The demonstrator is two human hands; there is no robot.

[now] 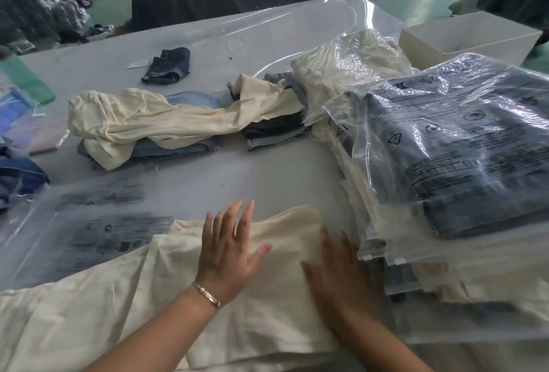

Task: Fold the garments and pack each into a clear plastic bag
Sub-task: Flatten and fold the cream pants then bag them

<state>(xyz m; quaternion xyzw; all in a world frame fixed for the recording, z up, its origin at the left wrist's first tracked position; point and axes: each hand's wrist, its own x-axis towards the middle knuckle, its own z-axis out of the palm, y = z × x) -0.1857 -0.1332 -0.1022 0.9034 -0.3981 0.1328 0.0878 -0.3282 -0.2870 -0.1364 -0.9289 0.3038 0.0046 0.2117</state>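
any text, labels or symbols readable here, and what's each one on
No words can be read.
Bagged dark garment, right: lines of black print on the plastic, too blurred to read; only a triangular recycling symbol and round icons are recognisable.
Empty clear bag, left, under the cream garment: black print blocks, blurred, unreadable.
White tag by the small dark garment: nothing legible.

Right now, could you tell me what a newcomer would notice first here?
Both flat hands, left hand and right hand, press on a cream garment at the near table edge. To the right rises a stack of bagged garments; unfolded clothes lie mid-table.
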